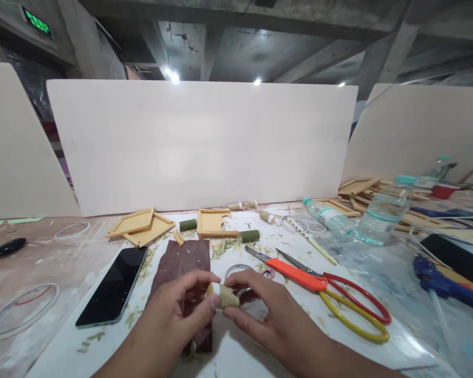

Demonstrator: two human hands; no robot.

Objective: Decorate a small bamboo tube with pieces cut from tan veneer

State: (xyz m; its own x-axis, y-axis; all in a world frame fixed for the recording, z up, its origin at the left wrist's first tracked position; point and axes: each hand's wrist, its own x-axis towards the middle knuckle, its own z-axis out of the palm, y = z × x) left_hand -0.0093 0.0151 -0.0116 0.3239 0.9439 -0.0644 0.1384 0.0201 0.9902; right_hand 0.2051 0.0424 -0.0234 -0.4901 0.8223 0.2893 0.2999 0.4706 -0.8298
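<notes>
A short, pale greenish-tan cylinder with a white band round it is pinched between the fingertips of both hands. My left hand grips its banded end with thumb and forefinger. On the opposite end, the fingers of my right hand are closed. Beneath my left hand lies a dark brown sheet with a rough surface, on white paper strewn with greenish shavings. Just beyond the fingers is a roll of tape, partly hidden. An orange utility knife and scissors with red and yellow handles rest to the right.
A phone lies left of the brown sheet. Behind are wooden frames, green cylinders and a banded piece with red thread. Water bottles and a blue glue gun are right. A white board stands behind.
</notes>
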